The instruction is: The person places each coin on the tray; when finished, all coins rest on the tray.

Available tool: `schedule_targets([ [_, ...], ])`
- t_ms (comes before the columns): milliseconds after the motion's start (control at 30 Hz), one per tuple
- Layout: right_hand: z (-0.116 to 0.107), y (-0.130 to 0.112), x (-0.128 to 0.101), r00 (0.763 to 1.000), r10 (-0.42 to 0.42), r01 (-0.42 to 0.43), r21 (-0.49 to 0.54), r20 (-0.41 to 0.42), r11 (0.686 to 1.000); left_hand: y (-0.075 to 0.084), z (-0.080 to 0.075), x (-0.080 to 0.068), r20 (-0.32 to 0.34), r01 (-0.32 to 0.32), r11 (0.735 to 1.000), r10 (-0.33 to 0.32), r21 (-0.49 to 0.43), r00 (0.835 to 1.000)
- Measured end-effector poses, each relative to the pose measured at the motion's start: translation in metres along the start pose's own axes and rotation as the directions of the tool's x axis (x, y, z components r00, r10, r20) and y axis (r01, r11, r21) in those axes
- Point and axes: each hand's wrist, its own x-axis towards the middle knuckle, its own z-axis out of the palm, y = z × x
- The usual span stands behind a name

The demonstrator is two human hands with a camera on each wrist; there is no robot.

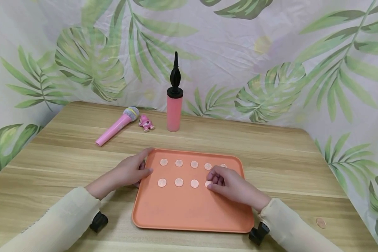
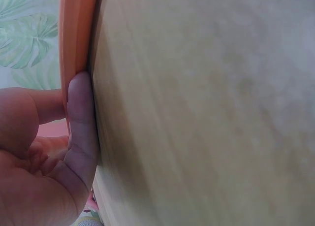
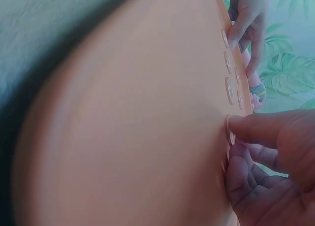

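The pale wooden desk (image 1: 302,161) ran wide under everything, with bare board open to the left and right of the work and a strip free along the near edge. A leaf-printed cloth hung close behind and at both sides.

On it, near the front and centred, lay the flat orange plastic tray (image 1: 189,210) with rounded corners and a low rim. Its near half was bare. Its far half carried small round copper-coloured coins in two rows, the far row (image 1: 179,163) and the near row (image 1: 179,182), evenly spaced and apart from each other.

At the back of the desk stood an upright pink cylinder pump with a black handle (image 1: 174,105); left of it lay a pink toy microphone (image 1: 117,126) and a small pink figure (image 1: 146,123). One more coin (image 1: 320,222) lay alone on the desk, well right of the tray.

The left hand (image 1: 130,171) rested against the tray's left rim, fingers fairly straight, thumb over the edge onto the tray.

The right hand (image 1: 230,183) lay on the tray's right part, fingers curled, the fingertips pinching the end coin of the near row (image 1: 208,183), which lay flat against the tray.
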Motion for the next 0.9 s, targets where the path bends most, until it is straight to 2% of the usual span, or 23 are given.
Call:
schedule_targets([
  [133,-0.002,0.000,-0.002,0.999,0.040,-0.040,0.056,0.001,0.998,0.000,0.000,0.001,-0.001,0.002,1.000,-0.002,-0.001,1.000],
  [267,-0.004,0.001,-0.007,0.999,0.044,-0.042,0.102,-0.020,0.994,-0.001,0.001,0.002,0.004,0.015,1.000,-0.015,-0.005,1.000],
  [467,-0.013,0.006,-0.026,0.992,0.042,-0.029,0.113,-0.123,0.993,-0.001,0.001,0.003,0.012,0.034,0.999,-0.034,-0.024,0.999],
  [700,-0.029,0.022,-0.060,0.956,-0.001,0.014,0.044,-0.294,0.999,-0.002,0.002,0.005,0.011,0.041,0.999,-0.040,-0.036,0.999],
  [900,-0.039,0.043,-0.089,0.919,0.027,-0.027,0.005,-0.393,1.000,-0.002,0.001,0.003,0.010,0.041,0.999,-0.040,-0.033,0.999],
])
